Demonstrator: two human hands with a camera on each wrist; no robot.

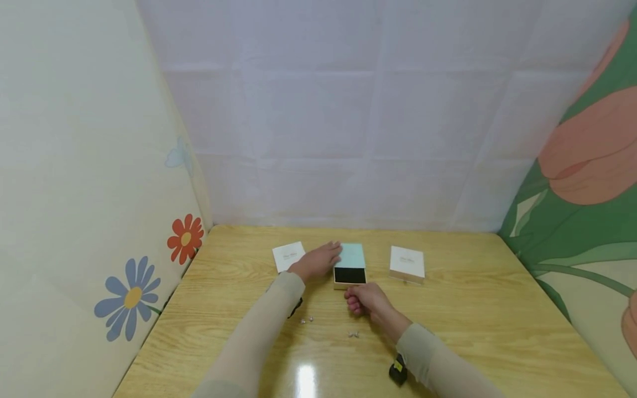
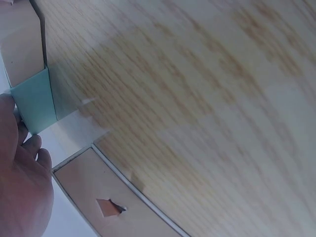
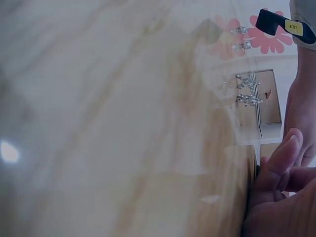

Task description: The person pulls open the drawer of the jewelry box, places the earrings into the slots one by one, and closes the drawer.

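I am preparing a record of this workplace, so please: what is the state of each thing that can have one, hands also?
Middle box: open, black inside showing.
Left white box: closed.
Right white box: closed.
Left pair of trinkets: lying loose on the table.
Right pair of trinkets: lying loose on the table.
Left hand: touching the middle box's teal part.
Right hand: fingers curled at the middle box's front; grip unclear.

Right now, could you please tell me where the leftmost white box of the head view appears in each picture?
Head: white box, left of centre, below mid-height.
Left wrist: white box, bottom, left of centre.
Right wrist: white box, upper right.
Shared landmark: the left hand, visible in all three.
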